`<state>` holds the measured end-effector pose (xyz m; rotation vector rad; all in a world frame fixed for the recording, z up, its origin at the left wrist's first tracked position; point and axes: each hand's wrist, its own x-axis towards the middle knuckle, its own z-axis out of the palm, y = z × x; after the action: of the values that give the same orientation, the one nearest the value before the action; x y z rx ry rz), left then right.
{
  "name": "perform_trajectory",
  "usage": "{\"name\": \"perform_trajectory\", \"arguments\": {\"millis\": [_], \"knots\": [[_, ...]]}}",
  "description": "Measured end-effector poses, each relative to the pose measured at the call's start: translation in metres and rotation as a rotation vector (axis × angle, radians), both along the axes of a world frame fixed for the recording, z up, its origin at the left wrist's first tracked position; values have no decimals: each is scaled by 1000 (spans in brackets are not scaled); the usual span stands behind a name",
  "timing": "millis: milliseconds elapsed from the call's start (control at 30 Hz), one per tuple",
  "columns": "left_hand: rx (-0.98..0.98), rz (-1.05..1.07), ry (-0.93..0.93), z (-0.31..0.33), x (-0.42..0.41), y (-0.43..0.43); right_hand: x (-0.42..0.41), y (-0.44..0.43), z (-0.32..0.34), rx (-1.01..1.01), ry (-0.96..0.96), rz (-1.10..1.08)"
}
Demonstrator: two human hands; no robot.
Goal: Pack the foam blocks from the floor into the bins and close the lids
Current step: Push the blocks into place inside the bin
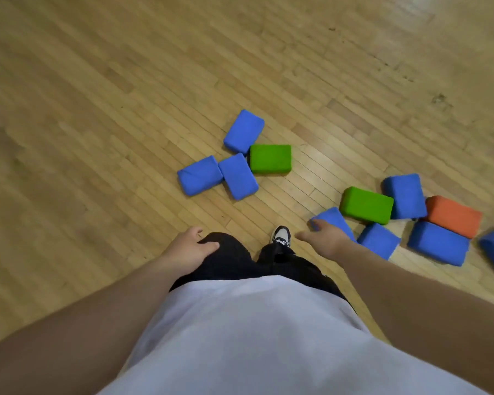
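Pale wooden strip flooring (97, 115) holds two clusters of blue, green and orange cloth-covered foam blocks (270, 158), the right hand (327, 241) spread open and empty over the corner of the nearest blue block (335, 217), the left hand (191, 248) resting relaxed on a black-trousered knee (231, 253).

Gym or activity hall — pale strip-wood floor (126, 109), scattered foam blocks (270, 158) — scuffed

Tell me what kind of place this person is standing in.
Likely a gym or activity hall, though no walls show. The floor is narrow-strip varnished hardwood with scuff marks, and a blue foam block, a green block and an orange block lie scattered on it among others.
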<state>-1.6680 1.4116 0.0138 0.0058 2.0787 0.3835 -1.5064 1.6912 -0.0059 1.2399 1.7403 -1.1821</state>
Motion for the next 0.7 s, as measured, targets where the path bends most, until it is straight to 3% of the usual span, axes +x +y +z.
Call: {"name": "perform_trajectory", "arguments": {"millis": [133, 400, 700], "knots": [[-69, 150, -8, -3, -29, -10, -82, 30, 1, 23, 92, 96], [-25, 193, -67, -38, -109, 23, -186, 50, -13, 40, 70, 238], [-4, 163, -126, -126, -197, 73, -261, 83, -118, 135, -8, 284]]}}
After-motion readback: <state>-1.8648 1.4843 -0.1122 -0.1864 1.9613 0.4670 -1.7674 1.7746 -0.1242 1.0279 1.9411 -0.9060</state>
